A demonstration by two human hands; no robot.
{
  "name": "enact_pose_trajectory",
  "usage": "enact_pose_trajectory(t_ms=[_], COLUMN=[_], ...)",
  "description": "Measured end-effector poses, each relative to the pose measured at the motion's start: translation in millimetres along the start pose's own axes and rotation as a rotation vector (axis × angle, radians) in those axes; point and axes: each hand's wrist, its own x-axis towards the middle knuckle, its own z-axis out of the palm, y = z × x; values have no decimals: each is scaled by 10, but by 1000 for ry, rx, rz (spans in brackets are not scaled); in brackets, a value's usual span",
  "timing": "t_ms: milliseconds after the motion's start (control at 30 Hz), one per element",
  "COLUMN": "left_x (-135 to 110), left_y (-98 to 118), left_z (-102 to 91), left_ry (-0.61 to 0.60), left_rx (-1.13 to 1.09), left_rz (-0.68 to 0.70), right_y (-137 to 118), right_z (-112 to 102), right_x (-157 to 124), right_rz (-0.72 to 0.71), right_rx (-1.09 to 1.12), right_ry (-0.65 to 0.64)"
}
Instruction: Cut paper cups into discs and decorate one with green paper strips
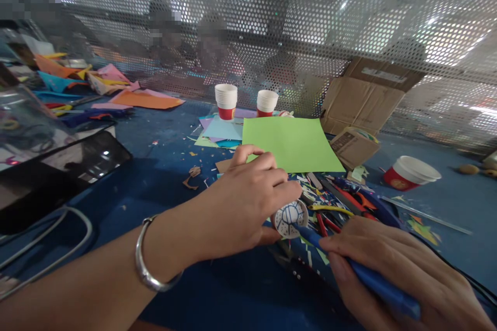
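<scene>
My left hand point(240, 201), with a silver bangle point(145, 264) on its wrist, curls around a small white paper cup point(289, 219) lying on its side; blue lines are drawn on the cup's round bottom. My right hand point(404, 274) grips a blue marker point(373, 282) whose tip touches the cup's bottom. Both hands rest over a blue table point(163, 176) just in front of a heap of scissors and pens point(341, 207).
A green paper sheet point(291, 142) lies behind the hands, with two stacks of red-and-white cups point(225, 101) beyond it. A tipped cup point(409, 171) lies right, cardboard boxes point(361, 103) behind. A dark tablet point(58, 170) and cables sit left, coloured paper far left. Mesh screen at back.
</scene>
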Motion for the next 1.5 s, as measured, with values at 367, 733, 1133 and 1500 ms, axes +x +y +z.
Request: enact_pose_trajectory(t_ms=[367, 733, 1133, 1500], left_x=[-10, -1, -15, -2], left_y=[39, 37, 12, 5], left_z=[-41, -18, 2, 0], left_ry=[-33, -32, 2, 16], left_rx=[-31, -31, 7, 27], left_rz=[14, 26, 3, 9], right_y=[24, 18, 23, -19], right_z=[4, 4, 8, -43], right_x=[1, 3, 7, -21], right_rz=[24, 26, 20, 50], right_rx=[12, 12, 1, 14], right_ry=[20, 7, 38, 4])
